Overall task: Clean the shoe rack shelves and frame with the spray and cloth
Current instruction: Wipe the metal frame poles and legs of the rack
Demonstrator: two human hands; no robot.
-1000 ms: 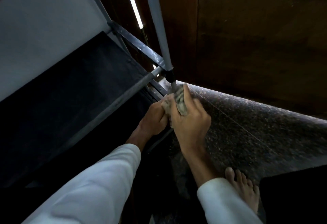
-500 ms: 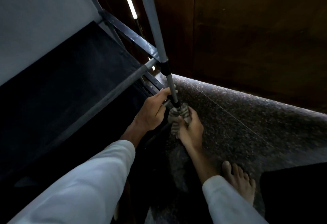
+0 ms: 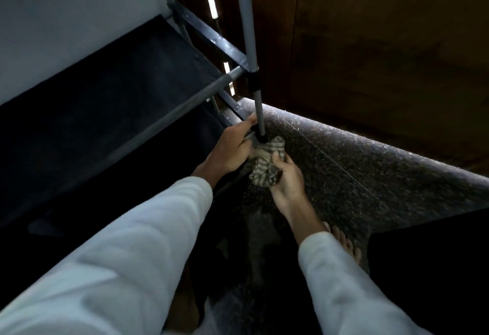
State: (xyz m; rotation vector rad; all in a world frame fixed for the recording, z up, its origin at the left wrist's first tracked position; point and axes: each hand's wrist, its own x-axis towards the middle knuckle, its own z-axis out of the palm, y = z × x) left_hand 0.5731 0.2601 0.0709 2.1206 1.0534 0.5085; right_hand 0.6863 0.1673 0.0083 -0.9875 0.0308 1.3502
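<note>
The shoe rack has a grey metal corner post (image 3: 245, 16) running down to the floor and a dark fabric shelf (image 3: 111, 88) with a grey front rail (image 3: 169, 112). My left hand (image 3: 230, 146) grips the lower frame bar at the foot of the post. My right hand (image 3: 287, 178) holds a crumpled striped cloth (image 3: 267, 165), pressed against the bottom of the post near the floor. No spray bottle shows in the head view.
A dark wooden door or panel (image 3: 370, 56) stands right behind the post. The floor (image 3: 357, 170) is dark speckled stone. A bare foot (image 3: 346, 244) rests on it beside a dark mat (image 3: 436, 268) at lower right. A pale wall (image 3: 66, 16) lies behind the rack.
My right hand has slid the cloth down the post from just under the shelf joint to its foot. My left hand shifted a little along the lower bar.
</note>
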